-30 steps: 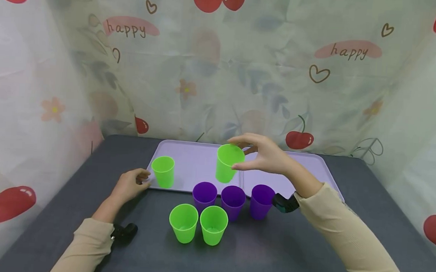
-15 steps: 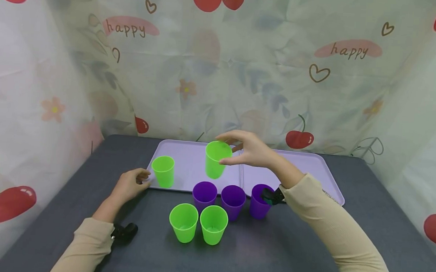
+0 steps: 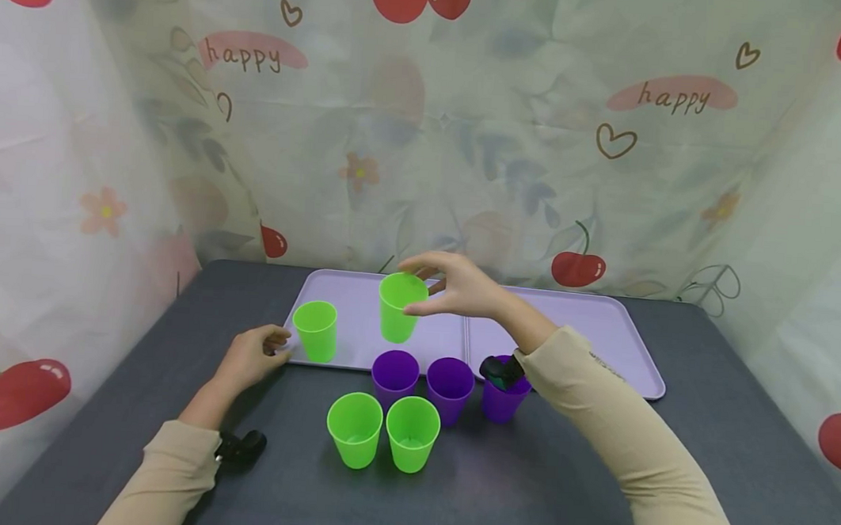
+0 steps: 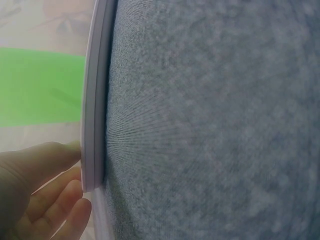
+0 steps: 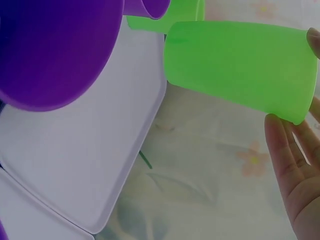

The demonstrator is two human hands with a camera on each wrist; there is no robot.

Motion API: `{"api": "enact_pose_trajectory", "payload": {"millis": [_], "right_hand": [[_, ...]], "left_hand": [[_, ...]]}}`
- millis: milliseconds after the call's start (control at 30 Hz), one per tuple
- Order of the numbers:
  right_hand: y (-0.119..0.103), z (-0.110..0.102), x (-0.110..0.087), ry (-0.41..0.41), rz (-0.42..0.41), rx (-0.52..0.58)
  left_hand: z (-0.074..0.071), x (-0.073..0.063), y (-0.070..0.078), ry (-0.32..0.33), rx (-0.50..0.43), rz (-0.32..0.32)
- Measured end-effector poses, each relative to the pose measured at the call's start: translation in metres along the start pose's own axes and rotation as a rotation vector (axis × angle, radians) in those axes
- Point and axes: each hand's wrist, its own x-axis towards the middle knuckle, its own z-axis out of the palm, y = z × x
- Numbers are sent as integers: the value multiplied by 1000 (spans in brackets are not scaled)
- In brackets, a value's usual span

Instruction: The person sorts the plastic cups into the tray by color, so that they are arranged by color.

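My right hand (image 3: 462,287) pinches a green cup (image 3: 398,309) near its rim, thumb on the near side and fingers behind. The cup is upright above the left lilac tray (image 3: 352,346); in the right wrist view the held cup (image 5: 240,70) appears sideways. At that tray's front left corner, my left hand (image 3: 247,358) holds the edge between thumb and fingers; the left wrist view shows the thumb against the tray rim (image 4: 94,125). Another green cup (image 3: 317,332) stands on the tray beside the left hand.
Three purple cups (image 3: 449,391) stand along the trays' front edge, the rightmost partly behind the right wrist's camera. Two green cups (image 3: 355,429) stand closer on the dark table (image 3: 523,490). A second lilac tray (image 3: 603,327) adjoins on the right. A printed curtain (image 3: 427,136) surrounds the table.
My right hand has carried the green cup leftward over the left tray, toward the other green cup. The left hand and the standing cups stay put.
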Motion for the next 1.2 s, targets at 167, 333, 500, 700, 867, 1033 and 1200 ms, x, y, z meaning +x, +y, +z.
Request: {"api": "enact_pose_trajectory", "payload": {"millis": [167,333,500,700,867,1033,1200], "right_hand": [[3,4,8,-3,-4,3],[8,10,16,-18,-16,8],[12,15,23,-38,-28,-10],[13,21,33,-75,3,-19],[15,27,40,-97,-15,-38],[17,34,47,-136,-6,-58],[17,41,52,-178,11,-77]], "left_hand": [[0,0,0,3,1,3],[1,-1,0,-8,4,-7],[1,-1,0,-4,9,-2],[1,0,0,2,15,-1],[0,0,0,0,15,-2],[0,0,1,-2,18,-9],[1,0,1,-3,19,-12]]}}
